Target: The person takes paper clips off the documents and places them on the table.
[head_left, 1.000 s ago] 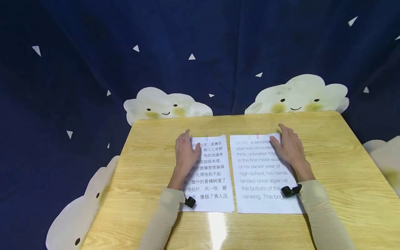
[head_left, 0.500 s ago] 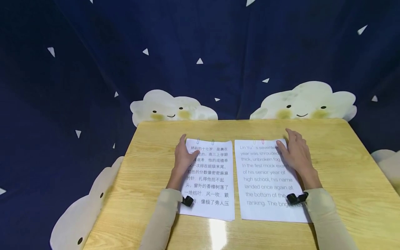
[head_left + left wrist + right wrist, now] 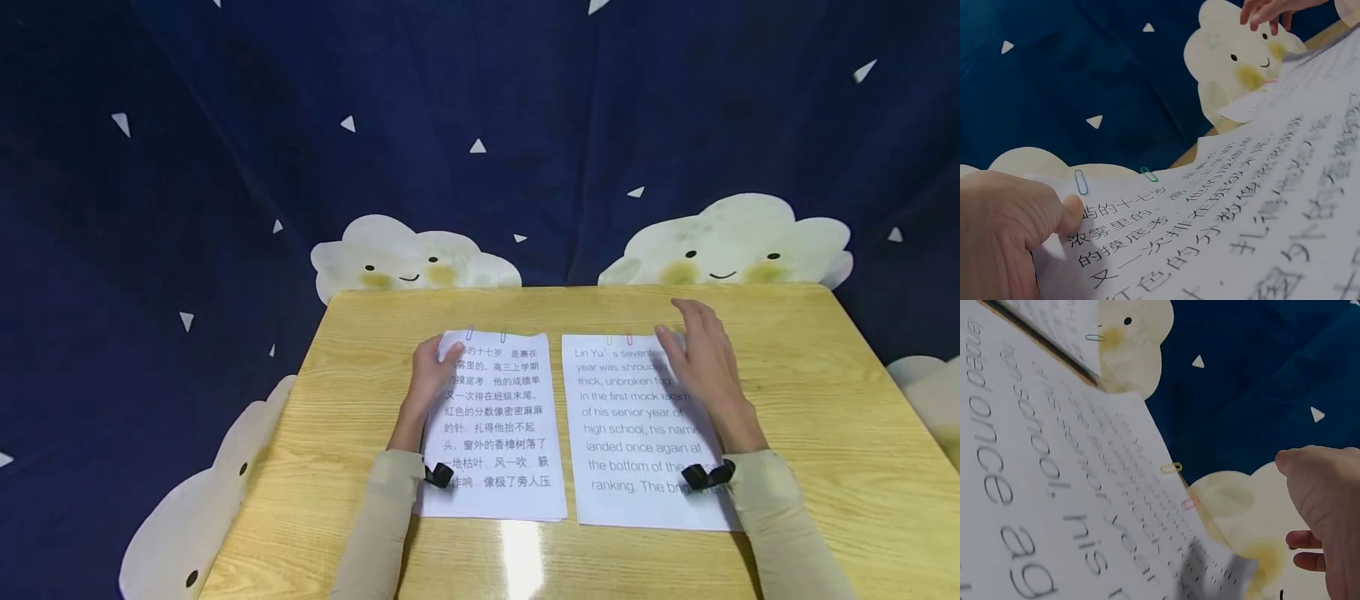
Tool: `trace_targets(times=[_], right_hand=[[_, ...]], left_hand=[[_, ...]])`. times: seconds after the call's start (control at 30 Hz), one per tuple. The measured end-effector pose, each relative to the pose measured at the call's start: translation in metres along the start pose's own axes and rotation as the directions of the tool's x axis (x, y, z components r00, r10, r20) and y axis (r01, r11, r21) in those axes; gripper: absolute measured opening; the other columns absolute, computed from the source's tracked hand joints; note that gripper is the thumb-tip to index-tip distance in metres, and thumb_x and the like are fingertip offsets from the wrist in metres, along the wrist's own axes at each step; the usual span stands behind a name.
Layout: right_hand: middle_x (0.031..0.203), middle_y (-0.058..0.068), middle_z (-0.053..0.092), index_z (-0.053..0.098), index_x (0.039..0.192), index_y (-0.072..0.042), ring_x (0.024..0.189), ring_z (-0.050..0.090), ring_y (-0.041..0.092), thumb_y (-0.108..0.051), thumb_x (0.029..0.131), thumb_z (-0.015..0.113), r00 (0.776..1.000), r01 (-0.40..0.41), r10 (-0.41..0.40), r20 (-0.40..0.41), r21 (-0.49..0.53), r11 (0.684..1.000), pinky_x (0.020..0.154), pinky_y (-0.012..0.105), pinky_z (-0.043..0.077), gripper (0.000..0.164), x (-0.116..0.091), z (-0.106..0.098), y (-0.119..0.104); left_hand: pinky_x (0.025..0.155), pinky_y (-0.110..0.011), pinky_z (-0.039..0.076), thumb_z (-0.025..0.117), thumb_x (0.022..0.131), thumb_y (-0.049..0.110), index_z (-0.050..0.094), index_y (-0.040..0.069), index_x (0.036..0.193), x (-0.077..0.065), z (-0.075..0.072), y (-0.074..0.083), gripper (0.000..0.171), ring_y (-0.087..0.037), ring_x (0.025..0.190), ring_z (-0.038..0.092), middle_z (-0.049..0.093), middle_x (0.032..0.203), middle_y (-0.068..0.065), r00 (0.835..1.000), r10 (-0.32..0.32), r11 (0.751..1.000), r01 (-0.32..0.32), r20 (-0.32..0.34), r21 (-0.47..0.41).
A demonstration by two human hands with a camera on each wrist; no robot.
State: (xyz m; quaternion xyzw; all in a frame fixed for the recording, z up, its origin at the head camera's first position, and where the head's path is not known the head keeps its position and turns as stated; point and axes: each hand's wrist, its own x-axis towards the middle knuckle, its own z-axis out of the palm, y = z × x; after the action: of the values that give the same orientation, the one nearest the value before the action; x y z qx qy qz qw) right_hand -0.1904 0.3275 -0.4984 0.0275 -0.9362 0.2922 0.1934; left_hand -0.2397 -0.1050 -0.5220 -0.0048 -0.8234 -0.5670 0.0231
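Two stacks of printed paper lie side by side in the head view. The left paper stack (image 3: 498, 425) carries Chinese text, with a blue paper clip (image 3: 1081, 182) and a green paper clip (image 3: 1149, 174) on its top edge. My left hand (image 3: 430, 371) pinches this stack near its upper left corner, thumb on the printed face and the other fingers hidden. English text covers the right paper stack (image 3: 630, 425), clipped with a yellow paper clip (image 3: 1171, 467) and a pink-red paper clip (image 3: 1190, 504). Over its upper right corner hovers my right hand (image 3: 705, 362), fingers extended, holding nothing.
Both stacks lie on a light wooden table (image 3: 825, 417). Behind it hangs a dark blue curtain (image 3: 420, 108) with white triangles and smiling clouds. A narrow strip of wood separates the stacks.
The head view shifted slightly. My left hand went from over the left stack to its left edge and took hold, and that stack slid a little left. My right hand stayed near its corner.
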Motion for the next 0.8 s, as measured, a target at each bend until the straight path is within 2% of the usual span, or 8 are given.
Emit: trace_targets(times=[0.1, 0.23, 0.47, 0.63, 0.8], right_hand=[[0.155, 0.029, 0.042, 0.045, 0.153, -0.003, 0.139, 0.042, 0.053, -0.035, 0.109, 0.056, 0.999, 0.05, -0.05, 0.0, -0.046, 0.998, 0.11, 0.069, 0.033, 0.056, 0.001, -0.001, -0.009], [0.148, 0.029, 0.049, 0.053, 0.146, -0.001, 0.129, 0.051, 0.053, -0.031, 0.107, 0.058, 0.992, 0.128, -0.127, 0.015, -0.095, 0.987, 0.102, 0.068, 0.04, 0.049, 0.001, -0.004, -0.024], [0.137, 0.025, 0.061, 0.061, 0.136, -0.001, 0.112, 0.063, 0.049, -0.024, 0.104, 0.065, 0.973, 0.23, -0.229, 0.024, -0.068, 0.971, 0.09, 0.064, 0.049, 0.04, -0.003, -0.007, -0.047], [0.131, 0.021, 0.066, 0.064, 0.134, -0.003, 0.096, 0.07, 0.039, -0.024, 0.105, 0.064, 0.967, 0.249, -0.245, 0.068, -0.05, 0.967, 0.084, 0.059, 0.052, 0.036, -0.005, -0.007, -0.059], [0.125, 0.018, 0.07, 0.065, 0.133, -0.003, 0.094, 0.071, 0.035, -0.024, 0.105, 0.063, 0.959, 0.264, -0.26, 0.114, -0.02, 0.964, 0.079, 0.054, 0.053, 0.034, -0.006, -0.007, -0.065]], left_hand=[[0.096, -0.044, 0.054, 0.066, 0.104, 0.019, 0.071, 0.0, 0.121, 0.0, -0.002, 0.003, 0.026, -0.023, 0.083, 0.065, 0.071, 0.09, -0.012, 1.0, 0.017, 1.0, -0.017, 0.005, 0.014], [0.101, -0.047, 0.052, 0.065, 0.104, 0.018, 0.07, 0.0, 0.123, 0.0, -0.002, 0.005, 0.027, -0.027, 0.088, 0.066, 0.072, 0.093, -0.014, 0.999, 0.045, 0.999, -0.045, 0.007, 0.012], [0.086, -0.042, 0.056, 0.065, 0.104, 0.013, 0.07, -0.003, 0.122, 0.0, -0.004, 0.009, 0.024, -0.025, 0.079, 0.067, 0.073, 0.091, -0.017, 0.994, 0.108, 0.994, -0.108, 0.01, -0.02], [0.086, -0.041, 0.056, 0.065, 0.104, 0.014, 0.07, -0.003, 0.122, 0.0, -0.007, 0.015, 0.025, -0.024, 0.078, 0.067, 0.073, 0.09, -0.016, 0.99, 0.136, 0.99, -0.135, 0.023, -0.026], [0.087, -0.042, 0.056, 0.065, 0.105, 0.017, 0.07, -0.001, 0.123, -0.003, -0.007, 0.026, 0.026, -0.023, 0.081, 0.067, 0.073, 0.091, -0.013, 0.988, 0.151, 0.988, -0.151, 0.041, -0.022]])
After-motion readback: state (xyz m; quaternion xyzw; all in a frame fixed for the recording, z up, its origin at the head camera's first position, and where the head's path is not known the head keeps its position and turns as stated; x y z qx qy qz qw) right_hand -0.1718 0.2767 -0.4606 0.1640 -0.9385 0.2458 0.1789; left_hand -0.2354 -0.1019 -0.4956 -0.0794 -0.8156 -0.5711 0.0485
